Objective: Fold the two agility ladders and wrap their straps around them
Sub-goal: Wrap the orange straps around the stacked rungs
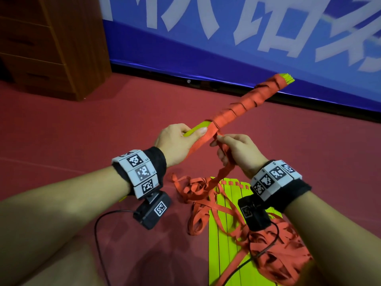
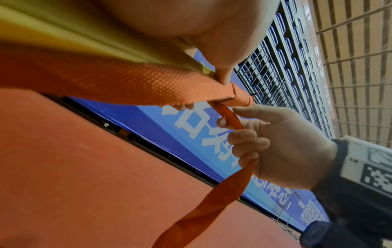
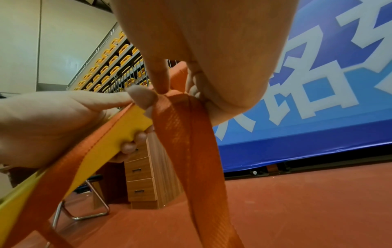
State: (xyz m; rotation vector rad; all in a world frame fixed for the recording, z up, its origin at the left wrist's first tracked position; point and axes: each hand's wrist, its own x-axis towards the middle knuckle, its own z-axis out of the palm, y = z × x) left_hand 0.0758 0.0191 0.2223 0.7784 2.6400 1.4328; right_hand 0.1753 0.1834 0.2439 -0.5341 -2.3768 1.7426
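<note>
One folded ladder (image 1: 245,104) is a long bundle of yellow-green rungs wound in orange strap, held in the air and slanting up to the right. My left hand (image 1: 181,137) grips its near, bare yellow end (image 3: 118,132), thumb on top. My right hand (image 1: 233,149) pinches the loose orange strap (image 1: 224,170) just beside the wound part; the strap (image 2: 229,117) runs through its curled fingers and hangs to the floor. The second ladder (image 1: 228,223) lies flat on the floor below, yellow-green rungs side by side under a tangle of orange strap (image 1: 276,254).
Red floor (image 1: 82,131) all round. A blue banner with white characters (image 1: 226,38) runs along the far wall. A wooden drawer cabinet (image 1: 51,44) stands at the back left, with a metal-legged chair (image 3: 84,209) next to it. Black camera cables (image 1: 99,234) trail on the floor.
</note>
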